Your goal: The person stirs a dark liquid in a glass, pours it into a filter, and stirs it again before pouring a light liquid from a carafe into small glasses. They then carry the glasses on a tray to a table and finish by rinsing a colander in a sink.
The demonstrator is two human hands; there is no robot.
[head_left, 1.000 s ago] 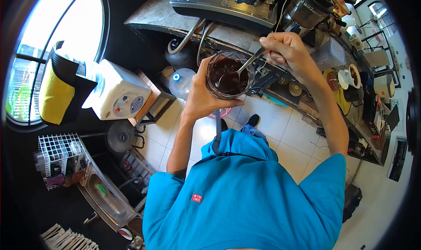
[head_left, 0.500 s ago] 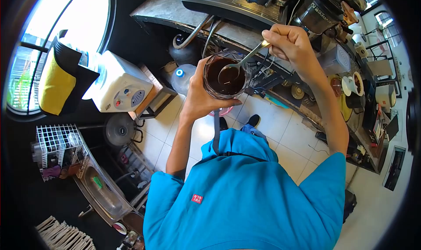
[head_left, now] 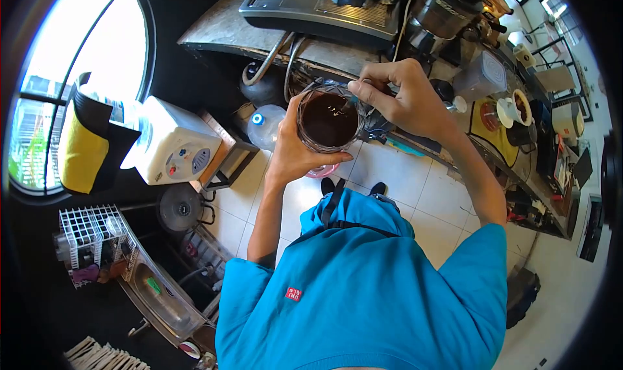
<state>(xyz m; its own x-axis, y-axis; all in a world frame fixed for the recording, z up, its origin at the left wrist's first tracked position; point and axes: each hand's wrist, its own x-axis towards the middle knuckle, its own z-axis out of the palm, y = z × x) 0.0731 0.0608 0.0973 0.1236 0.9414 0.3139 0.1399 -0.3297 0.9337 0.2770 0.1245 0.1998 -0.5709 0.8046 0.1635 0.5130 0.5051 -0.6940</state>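
Note:
My left hand (head_left: 290,148) is wrapped round a patterned clear glass (head_left: 329,148) of dark brown liquid (head_left: 328,120), held up in front of me. Above the glass's right rim, my right hand (head_left: 403,100) pinches the handle of a metal spoon (head_left: 351,102). The spoon's bowl is down in the liquid and hidden. A few bright glints show on the dark surface near it.
A counter with an espresso machine (head_left: 324,10) and a coffee grinder (head_left: 448,10) runs beyond my hands. A water dispenser (head_left: 178,146) stands at the left on a wooden stand, with a large water bottle (head_left: 263,128) beside it. A steel sink (head_left: 162,292) lies lower left.
The spoon, raised above the glass before, has gone down into the liquid. My right hand has moved lower and closer to the rim. The view has shifted slightly.

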